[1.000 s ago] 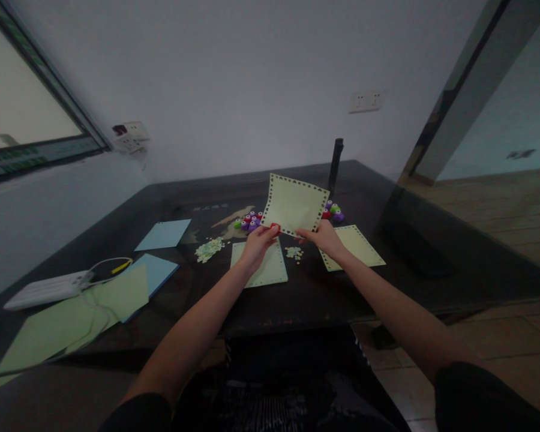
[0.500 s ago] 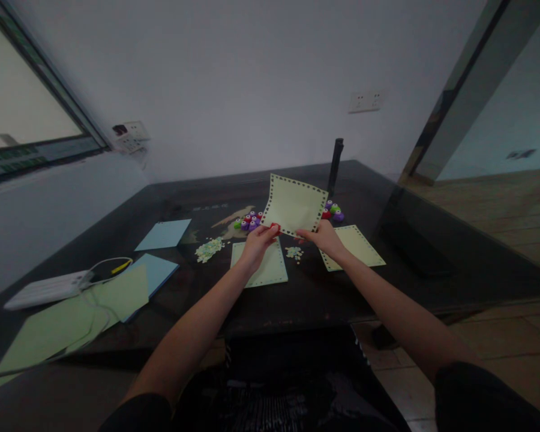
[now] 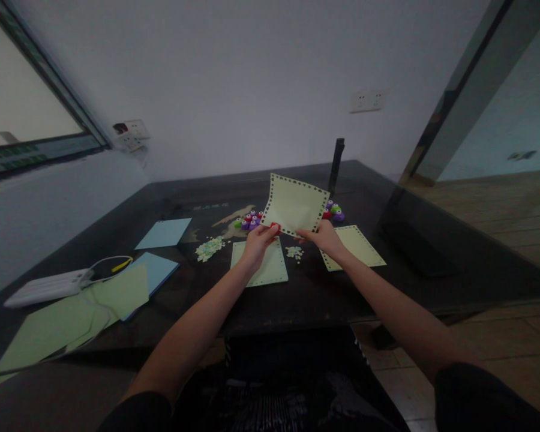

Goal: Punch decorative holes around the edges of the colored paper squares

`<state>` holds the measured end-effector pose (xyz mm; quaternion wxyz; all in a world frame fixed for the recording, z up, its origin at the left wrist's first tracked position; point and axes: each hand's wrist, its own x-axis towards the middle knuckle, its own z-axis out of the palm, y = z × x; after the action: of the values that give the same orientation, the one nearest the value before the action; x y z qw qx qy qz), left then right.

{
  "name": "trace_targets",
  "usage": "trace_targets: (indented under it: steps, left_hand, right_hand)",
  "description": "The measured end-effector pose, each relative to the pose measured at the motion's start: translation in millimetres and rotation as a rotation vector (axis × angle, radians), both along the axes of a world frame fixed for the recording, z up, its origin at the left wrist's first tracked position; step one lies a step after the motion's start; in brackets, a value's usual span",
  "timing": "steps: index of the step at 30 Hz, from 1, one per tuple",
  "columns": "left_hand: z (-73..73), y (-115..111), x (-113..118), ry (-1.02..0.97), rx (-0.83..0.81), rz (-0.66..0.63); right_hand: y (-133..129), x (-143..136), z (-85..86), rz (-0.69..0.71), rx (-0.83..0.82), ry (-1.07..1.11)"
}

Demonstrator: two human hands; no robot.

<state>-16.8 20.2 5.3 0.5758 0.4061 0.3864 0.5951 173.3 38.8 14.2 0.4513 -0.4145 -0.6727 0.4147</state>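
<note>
A pale yellow sheet of paper (image 3: 297, 204) with punched shapes along its edges is held tilted up above the table. My left hand (image 3: 258, 243) is closed on a small red craft punch (image 3: 274, 227) at the sheet's lower left edge. With thumb and fingers, my right hand (image 3: 323, 237) pinches the lower right part of the sheet. Below the hands lies another punched yellow sheet (image 3: 270, 267), and a further one (image 3: 357, 247) lies to the right, partly behind my right forearm. Small paper cut-outs (image 3: 294, 252) are scattered between them.
Colourful craft punches (image 3: 251, 221) cluster behind my left hand; more punches (image 3: 335, 212) stand at the right. A heap of cut-outs (image 3: 209, 248), blue sheets (image 3: 164, 234), green sheets (image 3: 58, 321) and a white power strip (image 3: 49, 288) with a cable lie left. A black upright object (image 3: 336, 165) stands behind.
Almost nothing differs. Both hands keep the sheet and the red punch in nearly the same place.
</note>
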Motion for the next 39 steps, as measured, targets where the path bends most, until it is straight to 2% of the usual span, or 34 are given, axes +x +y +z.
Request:
trace_targets:
  steps: [5,14,23,33,39]
  left_hand:
    - [-2.7,2,0,-0.034,0.027,-0.009]
    - [-1.5,1,1,-0.029,0.079,0.037]
    - [-5.6,2,2,0.013,0.114,0.027]
    - [-4.9,0,6,-0.005,0.120,0.055]
    - [-9.1,-5,14,-0.005,0.099,0.050]
  right_hand:
    - [1,-1,-1.2,-0.004,-0.008,0.014]
    - [-8,-2,8.3,0.000,-0.004,0.054]
    - [3,2,-5.7,-0.100,0.006,0.164]
    - [3,-1,-10.0,-0.064,-0.035,0.200]
    - [6,-1,-13.6,-0.114,0.047,0.219]
